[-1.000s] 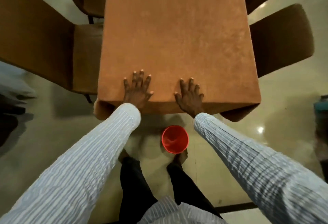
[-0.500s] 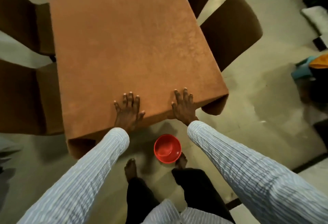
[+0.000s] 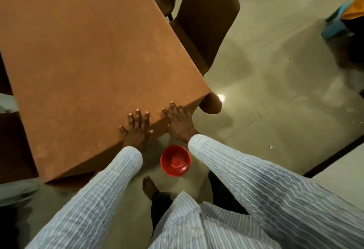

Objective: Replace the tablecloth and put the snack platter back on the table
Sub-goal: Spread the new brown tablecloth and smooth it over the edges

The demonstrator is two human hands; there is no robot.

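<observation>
Cloth [image 3: 88, 51]: laid, under both palms.
Left hand [image 3: 136, 128], right hand [image 3: 180, 123]: flat, fingers straight, pressing edge.
Bowl [image 3: 175, 161]: floor, below wrists; likely the platter, not yet returned.

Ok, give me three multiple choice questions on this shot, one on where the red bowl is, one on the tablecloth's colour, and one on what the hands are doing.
1. Where is the red bowl?
A. on the table
B. on the floor by the person's feet
C. on a chair

2. What colour is the tablecloth?
A. white
B. orange-brown
C. green

3. How do the left hand and right hand lie?
A. flat, fingers spread, on the cloth's near edge
B. gripping the bowl
C. hanging at the sides

Answers: 1 B, it sits on the floor between the sleeves; 2 B, the cloth is orange-brown all over; 3 A, both hands press the cloth with straight fingers.
</observation>
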